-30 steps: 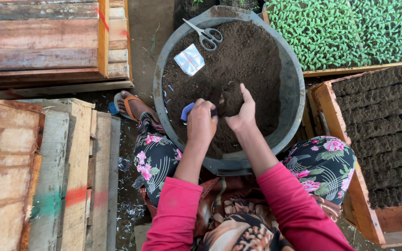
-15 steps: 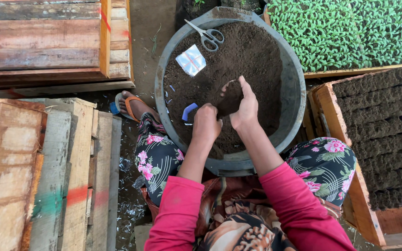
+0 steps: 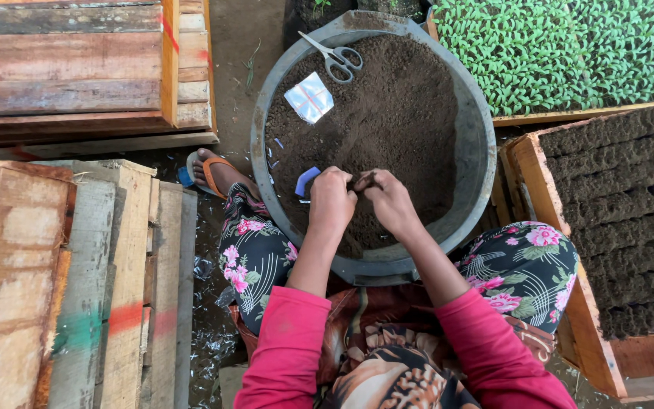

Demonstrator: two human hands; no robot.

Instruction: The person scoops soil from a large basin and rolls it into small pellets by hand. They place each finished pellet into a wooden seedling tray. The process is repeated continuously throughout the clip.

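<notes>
While soil [image 3: 387, 106] fills the tub [image 3: 472, 113], both hands [image 3: 362, 195] pinch it.

Small dark item between left hand [image 3: 332, 200] and right hand [image 3: 389, 201]: mostly covered by fingers, kind unclear. Blue piece [image 3: 306, 180] partly behind left hand. Tub [image 3: 266, 113] near rim hidden by arms. Seedling tray [image 3: 569, 45] cut off top, right.
</notes>
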